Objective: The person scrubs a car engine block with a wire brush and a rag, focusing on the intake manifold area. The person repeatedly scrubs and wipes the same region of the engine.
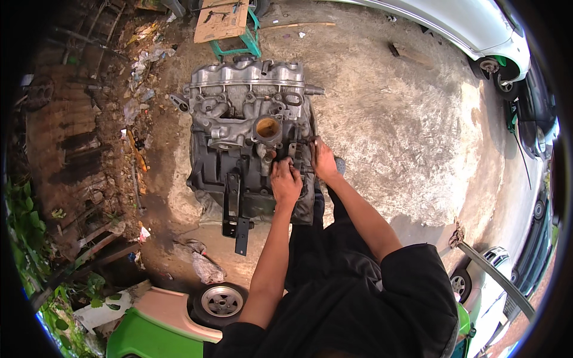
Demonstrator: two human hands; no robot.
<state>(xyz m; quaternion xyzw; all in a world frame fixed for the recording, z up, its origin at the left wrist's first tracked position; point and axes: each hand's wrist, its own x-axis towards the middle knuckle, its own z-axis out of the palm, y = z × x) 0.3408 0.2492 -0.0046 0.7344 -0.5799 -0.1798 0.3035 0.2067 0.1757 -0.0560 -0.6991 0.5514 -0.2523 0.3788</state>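
In front of me stands a grey car engine with a ribbed metal cover along its far side. A round, brown-stained throttle opening faces up near its middle. Just on the near side of that opening, my left hand has its fingers curled in against small metal fittings. My right hand is closed at the engine's right edge, fingertips pressed to a part there. Whatever either hand pinches is hidden by the fingers. A black metal bracket sticks out toward me, left of my left hand.
Beyond the engine is a green stool topped with a brown board carrying tools. Litter and wooden debris line the left. A wheel lies near a green-and-pink panel at lower left. Parked cars stand along the right.
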